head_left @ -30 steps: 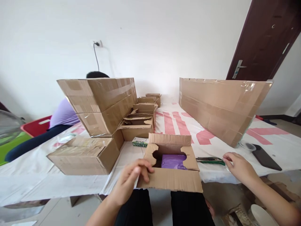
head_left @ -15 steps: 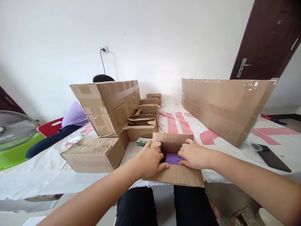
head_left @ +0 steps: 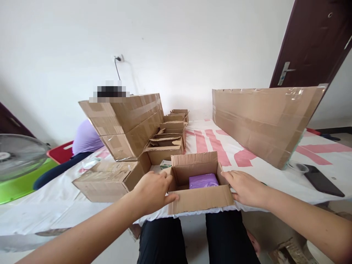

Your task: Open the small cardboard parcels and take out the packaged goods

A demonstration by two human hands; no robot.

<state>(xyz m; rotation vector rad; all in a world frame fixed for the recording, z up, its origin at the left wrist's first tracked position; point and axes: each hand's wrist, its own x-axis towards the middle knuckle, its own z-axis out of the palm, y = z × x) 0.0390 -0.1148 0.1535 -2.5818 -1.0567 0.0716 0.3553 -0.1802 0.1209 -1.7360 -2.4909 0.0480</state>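
In front of me at the table edge stands a small cardboard box [head_left: 200, 201] with its top flaps up. A purple packet [head_left: 202, 179] lies inside it, toward the right. My left hand [head_left: 153, 191] grips the box's left side, the thumb over the corner of the front flap. On the opposite side, my right hand [head_left: 245, 187] holds the right wall, with fingers near the top edge and thumb by the front corner. A small green-and-white box [head_left: 165, 164] sits just behind, partly hidden by the cardboard box.
A row of open cardboard boxes [head_left: 165, 144] runs toward the wall. Stacked closed cartons [head_left: 123, 121] stand left, with a lower carton [head_left: 106, 181] nearer. On the right are a tall cardboard panel [head_left: 264, 123], a clear cup [head_left: 298, 168] and a phone [head_left: 324, 180]. Someone in purple [head_left: 87, 137] sits beyond the cartons.
Both hands have come out of the box and moved apart to its outer sides. The box has shifted slightly left, and the purple packet inside shows more fully.
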